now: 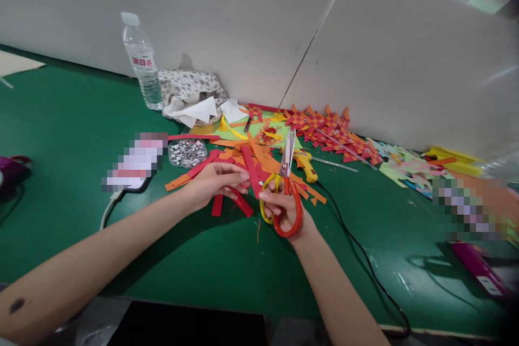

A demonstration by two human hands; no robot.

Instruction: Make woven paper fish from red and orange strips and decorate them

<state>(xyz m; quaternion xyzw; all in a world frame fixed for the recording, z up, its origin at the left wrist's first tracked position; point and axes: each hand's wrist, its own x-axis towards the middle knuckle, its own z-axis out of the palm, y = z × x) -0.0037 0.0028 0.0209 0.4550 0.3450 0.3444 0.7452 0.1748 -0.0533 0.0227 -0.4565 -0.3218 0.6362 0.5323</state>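
My right hand [286,208] has its fingers around scissors [287,159] with one red-orange and one yellow handle loop. The blades point away from me and look nearly closed. A red paper strip [251,170] stands between my hands, its lower end at my right thumb. My left hand [221,183] is closed, thumb and forefinger pinched at the strip's left edge. Another red strip [241,204] slants out beneath my left fingers; whether they grip it is hard to see. Loose orange strips [263,157] lie in a pile just beyond both hands.
Behind the pile are a box of silvery pieces [187,152], a yellow glue gun [306,165] with a black cord, and woven red-orange paper fish [324,127]. A water bottle [141,62] and a patterned pouch [192,94] stand by the partition. A blurred phone [135,162] lies left.
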